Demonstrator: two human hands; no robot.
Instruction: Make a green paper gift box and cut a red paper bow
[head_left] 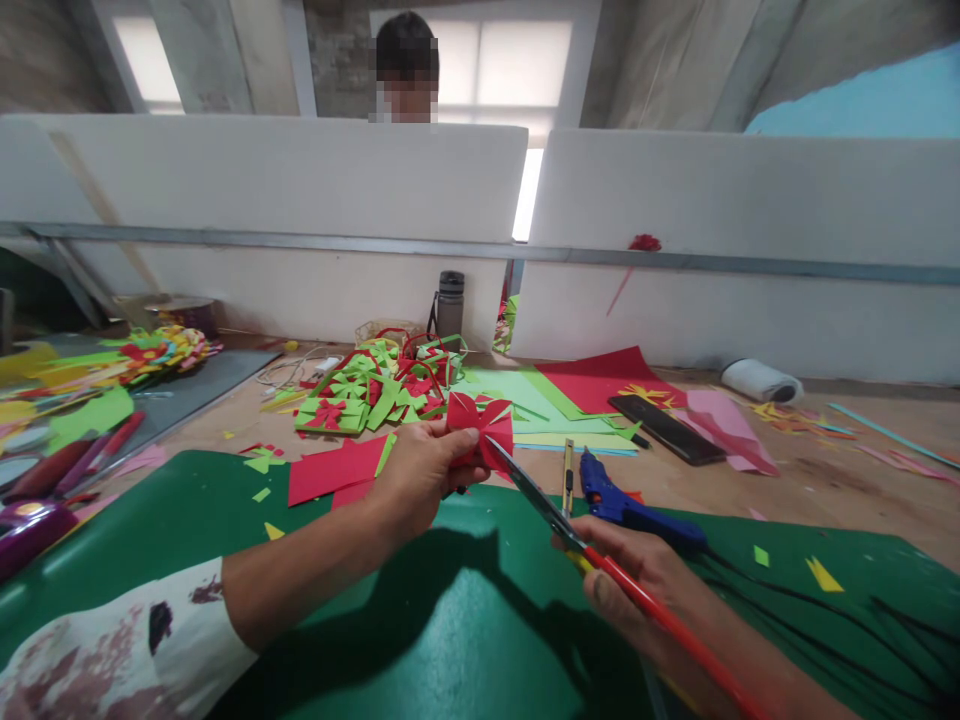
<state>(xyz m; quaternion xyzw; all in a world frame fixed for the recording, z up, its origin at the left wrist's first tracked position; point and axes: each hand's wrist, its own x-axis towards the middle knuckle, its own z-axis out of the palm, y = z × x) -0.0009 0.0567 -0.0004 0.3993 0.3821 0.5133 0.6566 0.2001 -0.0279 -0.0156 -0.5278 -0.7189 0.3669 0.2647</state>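
Note:
My left hand (420, 470) pinches a small red paper piece (484, 415) that has slits cut into it. My right hand (637, 580) is wrapped round scissors (544, 505) with a red handle, their tips touching the lower part of the red piece. Left of my left hand lie red paper sheets (330, 472). Behind it sits a heap of green and red paper cutouts (386, 385). A blue glue gun (637, 510) and a yellow cutter knife (568, 475) rest just beyond my right hand.
A green mat (465, 600) covers the near table. Farther back are a phone (666, 430), red paper (611, 378), a bottle (450, 310) and a white roll (761, 381). Paper flowers (169, 350) lie at left. A person (407, 65) is behind the white partition (300, 180).

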